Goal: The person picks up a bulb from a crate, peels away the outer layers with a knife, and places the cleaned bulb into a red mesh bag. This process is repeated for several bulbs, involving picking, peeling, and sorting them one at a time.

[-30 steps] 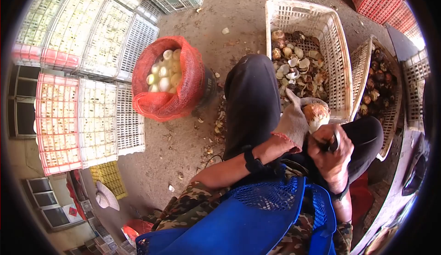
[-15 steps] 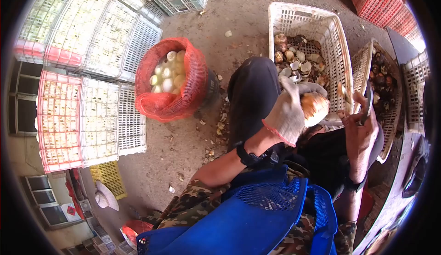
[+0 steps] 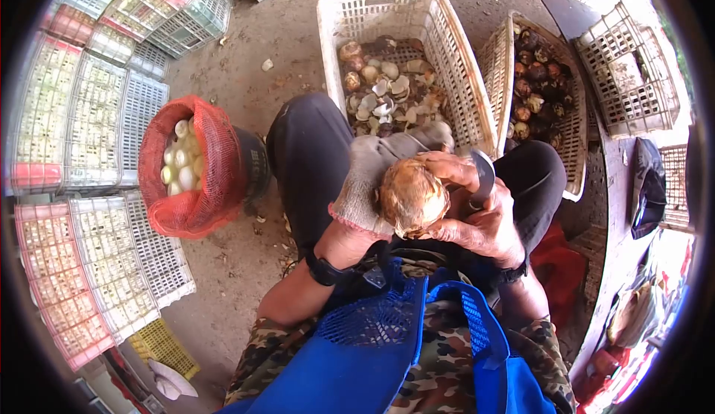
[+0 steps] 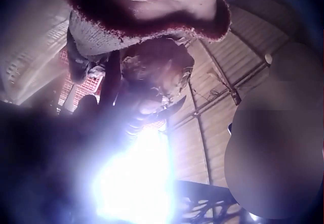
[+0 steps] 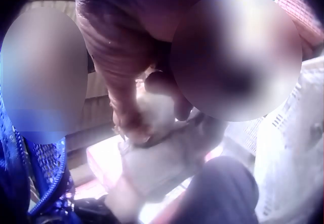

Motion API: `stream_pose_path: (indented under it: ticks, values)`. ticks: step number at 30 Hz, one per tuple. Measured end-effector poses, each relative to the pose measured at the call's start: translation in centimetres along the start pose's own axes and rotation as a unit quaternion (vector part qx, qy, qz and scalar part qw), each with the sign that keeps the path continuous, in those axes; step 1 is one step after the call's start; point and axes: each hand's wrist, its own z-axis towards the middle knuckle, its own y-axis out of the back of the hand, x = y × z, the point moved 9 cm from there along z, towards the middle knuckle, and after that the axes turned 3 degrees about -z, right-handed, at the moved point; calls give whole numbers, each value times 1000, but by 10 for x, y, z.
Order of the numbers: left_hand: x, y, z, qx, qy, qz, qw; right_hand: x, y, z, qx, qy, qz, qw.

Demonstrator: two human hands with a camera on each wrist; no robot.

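The biggest things are the stacks of crates [image 3: 97,116] at the left side, and many of them look filled with pale pieces. In front of the person is a white crate [image 3: 465,78]; inside it lie loose peelings [image 3: 387,105] and, at its left part, some brownish bulbs. Beside it, a second crate [image 3: 495,64] carries many dark bulbs [image 3: 532,71] with their skins on, so I judge that much work is left. The red net bag [image 3: 208,153], which hangs over a dark bucket [image 3: 252,164], contains pale bulbs [image 3: 181,157], and these seem to be the finished part. Between the knees, the gloved left hand [image 3: 365,179] is bent around a large bulb [image 3: 412,196] and supports it from the side. The bare right hand [image 3: 488,220] is partly closed: it grips a curved blade [image 3: 484,174], while its thumb and some fingers touch the same bulb. This bulb has brown, papery skin over most of the side that we see, therefore its peeling looks not complete; its underside I cannot tell. The smallest things are scraps on the ground.
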Motion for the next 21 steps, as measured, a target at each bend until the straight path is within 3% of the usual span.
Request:
stream_pose_path:
  ticks: [1, 3, 6, 7, 8, 10, 12, 15, 19, 21]
  values:
    - [-1, -3, -3, 15, 0, 60, 998, 10, 3, 4, 19, 45, -74, 996]
    - [19, 0, -11, -17, 66, -119, 991, 25, 5, 8, 35, 92, -163, 982]
    - [46, -3, -19, -59, 156, -378, 911, 29, 20, 2, -51, 69, -283, 955]
    - [42, -2, -16, -63, 154, -413, 896, 20, 26, -5, -90, 1, -288, 953]
    - [44, 3, -15, -83, 133, -435, 887, 13, 26, -9, -83, -47, -245, 965]
    - [45, 18, -10, -88, 118, -359, 922, 0, 25, -18, -69, -139, -157, 975]
    - [55, 31, -17, -113, 131, -320, 931, -6, 4, -24, 25, -163, -11, 986]
    - [57, 29, -15, -129, 157, -343, 917, -9, -16, -27, 88, -219, 38, 971]
    - [60, 27, -17, -135, 172, -392, 893, -23, -17, -34, 95, -288, 69, 951]
    - [55, 29, -15, -109, 159, -354, 915, -25, -17, -36, 108, -304, 86, 942]
